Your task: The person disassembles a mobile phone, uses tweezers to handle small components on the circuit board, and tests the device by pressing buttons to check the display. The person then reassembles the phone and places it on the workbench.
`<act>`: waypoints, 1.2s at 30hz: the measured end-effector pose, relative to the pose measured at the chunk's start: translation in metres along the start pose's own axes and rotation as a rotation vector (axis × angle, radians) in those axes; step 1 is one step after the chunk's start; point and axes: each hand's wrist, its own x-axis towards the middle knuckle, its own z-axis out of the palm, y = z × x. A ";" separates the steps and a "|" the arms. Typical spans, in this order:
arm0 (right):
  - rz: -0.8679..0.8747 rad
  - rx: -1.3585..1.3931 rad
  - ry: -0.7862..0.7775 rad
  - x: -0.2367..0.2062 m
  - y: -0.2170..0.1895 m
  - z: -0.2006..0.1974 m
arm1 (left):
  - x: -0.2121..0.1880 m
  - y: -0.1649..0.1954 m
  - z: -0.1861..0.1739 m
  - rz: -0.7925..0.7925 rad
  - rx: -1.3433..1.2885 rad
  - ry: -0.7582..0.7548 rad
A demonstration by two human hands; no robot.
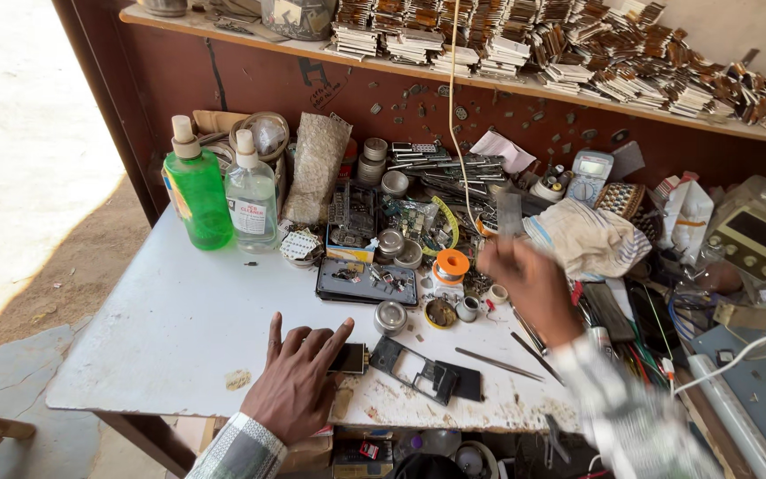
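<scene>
Basically left hand (299, 377) flat, fingers spread, pressing a small phone part (348, 357) on the white tabletop (179, 328). Black phone frame (414, 365) just right of it. Right hand (529, 279) blurred; can't tell its grip.

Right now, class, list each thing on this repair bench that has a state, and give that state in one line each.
Left hand: flat, fingers spread, on a small dark part.
Right hand: raised, blurred, grip unclear.
Green bottle: upright, capped.
Clear bottle: upright, capped.
Phone frame: stripped, lying flat.
Tweezers: lying flat, untouched.
</scene>
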 end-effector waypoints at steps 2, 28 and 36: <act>-0.020 -0.271 0.022 0.058 0.002 -0.001 | 0.002 -0.001 0.000 -0.005 -0.001 -0.023; -0.044 -0.448 -0.331 0.205 0.047 0.102 | 0.020 -0.010 0.008 -0.087 -0.028 -0.163; -0.069 -0.390 -0.514 0.196 0.051 0.104 | 0.019 -0.008 0.005 -0.106 -0.001 -0.195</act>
